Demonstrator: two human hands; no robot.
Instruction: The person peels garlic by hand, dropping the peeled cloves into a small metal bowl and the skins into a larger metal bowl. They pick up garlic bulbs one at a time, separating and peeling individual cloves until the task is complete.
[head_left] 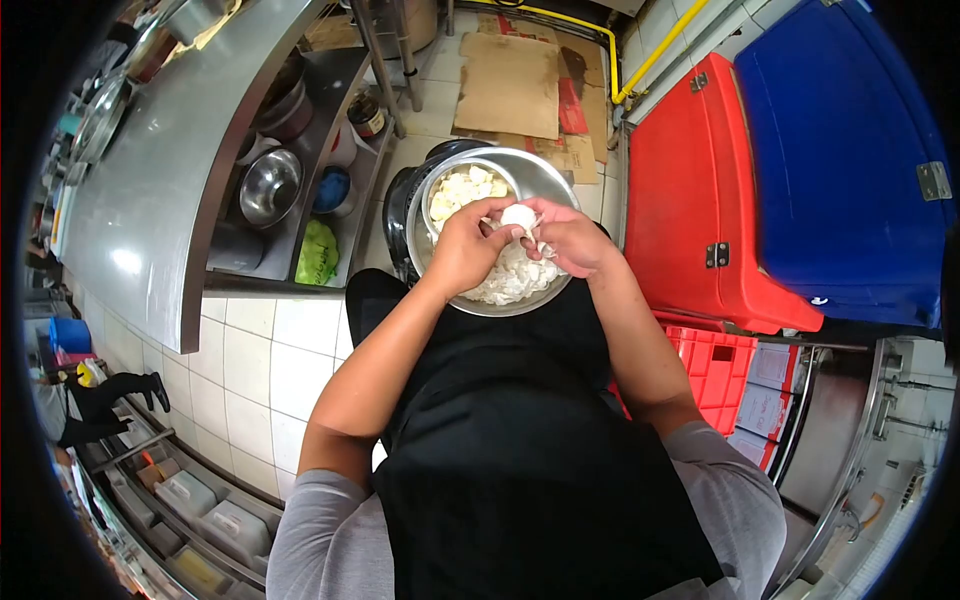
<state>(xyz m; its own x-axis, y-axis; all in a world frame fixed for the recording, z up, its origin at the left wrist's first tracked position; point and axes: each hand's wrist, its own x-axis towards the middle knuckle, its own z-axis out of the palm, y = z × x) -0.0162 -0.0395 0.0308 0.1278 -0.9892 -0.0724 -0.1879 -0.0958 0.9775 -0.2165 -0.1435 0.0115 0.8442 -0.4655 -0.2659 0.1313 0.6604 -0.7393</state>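
Over a large metal bowl, both hands are closed around a white garlic bulb. My left hand grips it from the left with thumb and fingers. From the other side my right hand pinches it, and papery bits show by its fingers. Beneath the hands, white garlic skins fill the front of the bowl. Pale yellowish cloves lie in a smaller metal bowl, set inside the large one at its left.
A steel counter stands at left, its lower shelf holding a metal bowl and a green bag. Red and blue chests are at right, above a red crate. Cardboard lies ahead. A person stands far left.
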